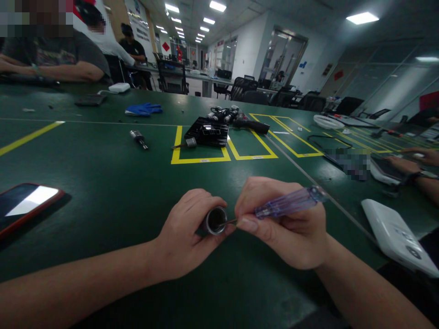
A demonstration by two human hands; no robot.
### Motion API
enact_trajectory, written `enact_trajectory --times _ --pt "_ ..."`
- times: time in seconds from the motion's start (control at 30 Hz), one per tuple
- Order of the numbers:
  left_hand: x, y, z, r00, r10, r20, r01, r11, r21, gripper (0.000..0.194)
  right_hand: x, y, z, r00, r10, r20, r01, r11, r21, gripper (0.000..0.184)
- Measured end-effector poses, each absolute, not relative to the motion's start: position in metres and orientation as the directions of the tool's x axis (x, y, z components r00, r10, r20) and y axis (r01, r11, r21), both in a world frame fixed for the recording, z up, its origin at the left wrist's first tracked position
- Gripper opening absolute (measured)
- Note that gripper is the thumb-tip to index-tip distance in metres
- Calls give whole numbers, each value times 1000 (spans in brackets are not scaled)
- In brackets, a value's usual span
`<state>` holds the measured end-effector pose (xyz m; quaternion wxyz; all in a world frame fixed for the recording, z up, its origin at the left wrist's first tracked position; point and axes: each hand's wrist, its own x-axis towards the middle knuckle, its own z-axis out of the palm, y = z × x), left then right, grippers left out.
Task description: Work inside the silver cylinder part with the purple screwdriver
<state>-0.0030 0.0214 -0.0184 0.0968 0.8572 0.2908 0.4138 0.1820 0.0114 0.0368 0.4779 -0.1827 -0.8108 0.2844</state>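
My left hand (187, 233) is closed around a short metal cylinder (215, 220) whose open end faces me. My right hand (284, 224) pinches a screwdriver with a clear purple handle (291, 202). Its thin shaft reaches into the mouth of the cylinder. Both hands hover just above the green table (103, 183), near its front edge.
A red-cased phone (24, 203) lies at the left. A black part (207, 132), small metal cylinders (139, 138), a blue glove (143, 109) and yellow tape boxes lie further back. A white device (394, 235) sits at the right, by another person's hands (411, 167). People sit at the far left.
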Motion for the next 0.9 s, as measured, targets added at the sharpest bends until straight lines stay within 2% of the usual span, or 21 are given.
enact_trajectory --times 0.13,0.4,0.9 --pt "-3 21 -18 493 573 655 440 -814 380 17 183 11 37 -422 585 693 9 767 -642 11" --pt "-2 20 -17 485 586 649 417 -807 418 15 182 12 37 -461 576 675 56 778 -626 1" --pt "-2 22 -20 484 579 656 401 -813 422 15 180 10 39 -537 520 664 133 830 -542 7"
